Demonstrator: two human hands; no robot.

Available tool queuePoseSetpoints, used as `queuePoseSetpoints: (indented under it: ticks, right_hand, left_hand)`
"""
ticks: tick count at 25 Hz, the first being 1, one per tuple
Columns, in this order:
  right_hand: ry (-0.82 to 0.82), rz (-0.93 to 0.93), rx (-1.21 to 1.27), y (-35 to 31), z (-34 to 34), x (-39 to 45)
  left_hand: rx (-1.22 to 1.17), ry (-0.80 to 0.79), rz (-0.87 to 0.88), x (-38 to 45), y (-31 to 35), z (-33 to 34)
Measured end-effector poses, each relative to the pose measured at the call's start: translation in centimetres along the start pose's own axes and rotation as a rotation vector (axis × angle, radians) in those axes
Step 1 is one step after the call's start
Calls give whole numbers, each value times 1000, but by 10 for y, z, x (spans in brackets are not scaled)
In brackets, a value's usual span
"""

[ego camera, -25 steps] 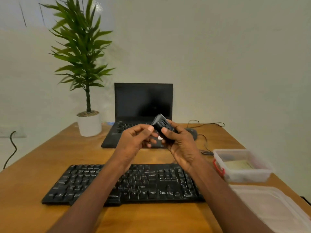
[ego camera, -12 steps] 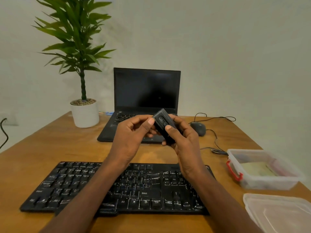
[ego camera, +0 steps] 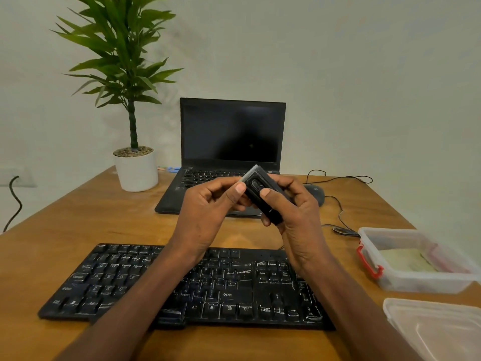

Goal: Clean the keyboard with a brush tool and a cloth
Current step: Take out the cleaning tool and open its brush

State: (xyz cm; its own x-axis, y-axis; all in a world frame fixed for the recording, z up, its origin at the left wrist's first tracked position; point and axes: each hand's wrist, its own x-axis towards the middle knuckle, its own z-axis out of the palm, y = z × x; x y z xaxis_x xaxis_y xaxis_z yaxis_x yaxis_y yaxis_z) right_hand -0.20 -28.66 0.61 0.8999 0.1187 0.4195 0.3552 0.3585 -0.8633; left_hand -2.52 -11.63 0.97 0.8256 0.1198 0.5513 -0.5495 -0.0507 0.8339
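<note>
A black keyboard [ego camera: 229, 285] with dusty keys lies on the wooden desk [ego camera: 104, 220] in front of me. Above it I hold a small black brush tool [ego camera: 260, 191] with a slider on its face, tilted up to the left. My right hand [ego camera: 294, 212] grips its body, with the thumb near the slider. My left hand [ego camera: 210, 204] pinches its upper left end between thumb and fingers. A pale folded cloth [ego camera: 406, 261] lies inside the clear box at the right.
A clear box with a red latch [ego camera: 416, 280] stands at the right, its lid [ego camera: 437, 329] in front of it. Behind my hands are an open black laptop [ego camera: 231, 134], a wired mouse [ego camera: 316, 192] and a potted plant [ego camera: 132, 165].
The view has tilted down and moved closer to the desk. Both hands still hold the brush tool in about the same pose.
</note>
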Motion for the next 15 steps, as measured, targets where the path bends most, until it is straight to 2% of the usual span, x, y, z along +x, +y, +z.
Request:
queuePoseSetpoints:
  ticks: [9, 15]
  right_hand:
    - [5, 27, 85, -9, 4, -3]
    - [31, 18, 13, -9, 2, -1]
  left_hand:
    - [-202, -78, -120, 0, -1, -4]
    - [-212, -55, -133, 3, -3, -5]
